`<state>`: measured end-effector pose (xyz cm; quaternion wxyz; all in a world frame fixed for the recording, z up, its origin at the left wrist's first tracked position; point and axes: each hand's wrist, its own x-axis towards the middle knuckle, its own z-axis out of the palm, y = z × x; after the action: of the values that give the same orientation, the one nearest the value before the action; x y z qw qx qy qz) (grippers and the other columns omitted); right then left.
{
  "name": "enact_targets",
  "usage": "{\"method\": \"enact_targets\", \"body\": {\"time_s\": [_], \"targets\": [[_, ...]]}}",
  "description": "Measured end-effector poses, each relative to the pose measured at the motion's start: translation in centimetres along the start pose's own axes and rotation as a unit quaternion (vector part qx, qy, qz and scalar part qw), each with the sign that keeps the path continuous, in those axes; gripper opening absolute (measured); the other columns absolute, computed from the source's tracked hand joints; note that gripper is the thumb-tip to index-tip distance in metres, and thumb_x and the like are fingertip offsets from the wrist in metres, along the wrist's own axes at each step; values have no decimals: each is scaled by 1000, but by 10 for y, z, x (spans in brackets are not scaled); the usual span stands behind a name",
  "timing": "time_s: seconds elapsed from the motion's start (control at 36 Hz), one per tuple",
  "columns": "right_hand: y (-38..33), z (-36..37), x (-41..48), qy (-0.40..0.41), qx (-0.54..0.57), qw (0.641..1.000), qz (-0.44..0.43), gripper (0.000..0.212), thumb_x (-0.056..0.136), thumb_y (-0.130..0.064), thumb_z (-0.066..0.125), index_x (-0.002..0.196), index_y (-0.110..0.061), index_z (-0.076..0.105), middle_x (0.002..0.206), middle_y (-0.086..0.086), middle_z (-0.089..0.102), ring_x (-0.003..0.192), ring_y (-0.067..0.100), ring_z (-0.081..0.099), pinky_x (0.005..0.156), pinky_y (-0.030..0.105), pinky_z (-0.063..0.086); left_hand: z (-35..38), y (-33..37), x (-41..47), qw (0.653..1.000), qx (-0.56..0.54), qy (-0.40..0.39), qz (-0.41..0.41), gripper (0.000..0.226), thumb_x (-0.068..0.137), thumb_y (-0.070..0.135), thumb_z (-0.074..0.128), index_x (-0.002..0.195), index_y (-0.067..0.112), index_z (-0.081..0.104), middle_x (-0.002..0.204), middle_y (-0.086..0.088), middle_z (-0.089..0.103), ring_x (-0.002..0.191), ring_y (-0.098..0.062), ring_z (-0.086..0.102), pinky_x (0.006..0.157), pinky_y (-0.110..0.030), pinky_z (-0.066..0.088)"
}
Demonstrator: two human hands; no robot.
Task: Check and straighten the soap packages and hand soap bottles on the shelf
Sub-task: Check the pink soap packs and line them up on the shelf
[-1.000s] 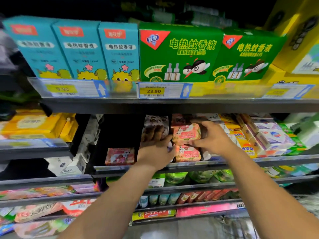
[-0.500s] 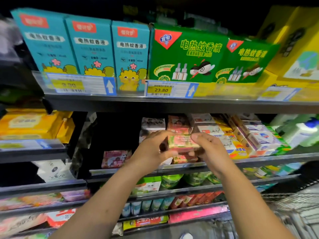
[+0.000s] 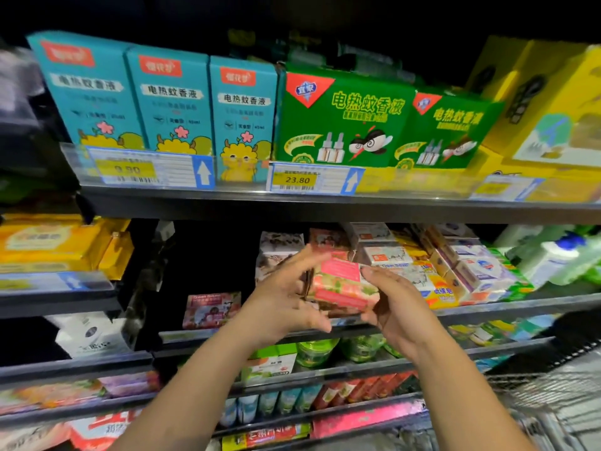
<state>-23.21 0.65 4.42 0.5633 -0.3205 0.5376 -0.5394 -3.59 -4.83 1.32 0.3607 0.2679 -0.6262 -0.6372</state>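
Below the 23.80 price tag (image 3: pixel 297 180), soap packages (image 3: pixel 471 271) are stacked on a dark metal shelf (image 3: pixel 504 309). Down-left of the tag, one pink soap package (image 3: pixel 211 309) is stood alone; far right, hand soap bottles (image 3: pixel 553 260) are kept.

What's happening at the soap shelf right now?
A person is holding a pink soap package raised in front of the middle shelf. The right hand grips its right end, while the left hand steadies the left end with fingers spread. Other soap boxes sit stacked to the right, a lone pink package lies to the left, and the hand soap bottles at far right are untouched.
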Motion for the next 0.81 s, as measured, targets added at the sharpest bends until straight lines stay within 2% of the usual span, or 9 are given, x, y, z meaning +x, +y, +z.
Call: {"method": "enact_targets", "body": {"time_s": [0.06, 0.11, 0.17, 0.31, 0.36, 0.44, 0.56, 0.69, 0.81], "targets": [[-2, 0, -3, -3, -6, 999, 40, 31, 88, -31, 66, 106, -5, 68, 77, 12, 69, 56, 18, 64, 36, 18, 42, -6, 5, 1, 983, 180, -32, 36, 81, 69, 12, 89, 121, 63, 54, 149, 40, 20, 116, -3, 61, 85, -21, 54], [-4, -1, -5, -21, -14, 997, 71, 38, 82, -35, 67, 106, -5, 67, 78, 15, 70, 52, 19, 64, 34, 17, 42, -12, 6, 4, 945, 306, -17, 116, 62, 72, 27, 87, 115, 61, 57, 149, 39, 25, 132, 13, 37, 102, -12, 39], [-4, -1, -6, -38, -33, 994, 93, 45, 83, -40, 64, 110, -5, 66, 83, 18, 71, 55, 19, 66, 37, 18, 47, -13, 3, 8, 930, 326, 0, 169, 51, 73, 31, 84, 116, 46, 61, 142, 32, 39, 130, 16, 34, 103, -6, 30], [2, -3, -5, -52, -51, 995, 61, 51, 88, -58, 50, 106, -19, 77, 107, 16, 74, 92, 27, 71, 75, 36, 60, -4, -10, 10, 988, 130, 65, 54, 33, 79, 33, 79, 105, 45, 63, 102, 13, 69, 99, -5, 65, 87, -31, 54], [2, -2, -6, -68, -26, 997, 20, 40, 87, -47, 55, 109, -20, 75, 113, 13, 73, 104, 26, 70, 87, 38, 58, 2, -13, 11, 993, 36, 100, 43, 25, 82, 26, 77, 103, 34, 65, 96, 10, 73, 94, -11, 68, 80, -31, 57], [2, -2, -6, -63, -54, 996, -19, 40, 84, -24, 67, 122, -11, 65, 117, 14, 71, 110, 29, 68, 84, 35, 58, 9, -9, 15, 988, -37, 147, 26, 23, 90, 5, 67, 102, 24, 60, 88, 10, 73, 84, -6, 67, 68, -21, 54], [1, 3, -4, -27, -102, 994, -37, 39, 81, -29, 70, 114, -9, 66, 107, 13, 74, 94, 26, 71, 74, 31, 56, 11, -2, 17, 988, -38, 148, 4, 31, 93, 14, 65, 116, 33, 56, 112, -1, 68, 80, -10, 71, 55, -25, 54], [1, 3, 0, 3, -20, 1000, -7, 41, 79, -32, 70, 107, -3, 67, 94, 16, 74, 72, 20, 71, 52, 23, 55, -5, -5, 9, 996, -84, 16, -22, 86, 69, -6, 84, 121, 58, 58, 137, -5, 58, 111, -26, 66, 86, -39, 58], [4, -2, 0, 16, 2, 999, 44, 43, 81, -30, 73, 113, -2, 66, 80, 17, 71, 62, 19, 68, 49, 22, 55, -9, -4, 5, 983, 184, 12, 21, 87, 71, 10, 87, 122, 68, 50, 153, 30, 18, 135, -10, 38, 90, -27, 56]]}}
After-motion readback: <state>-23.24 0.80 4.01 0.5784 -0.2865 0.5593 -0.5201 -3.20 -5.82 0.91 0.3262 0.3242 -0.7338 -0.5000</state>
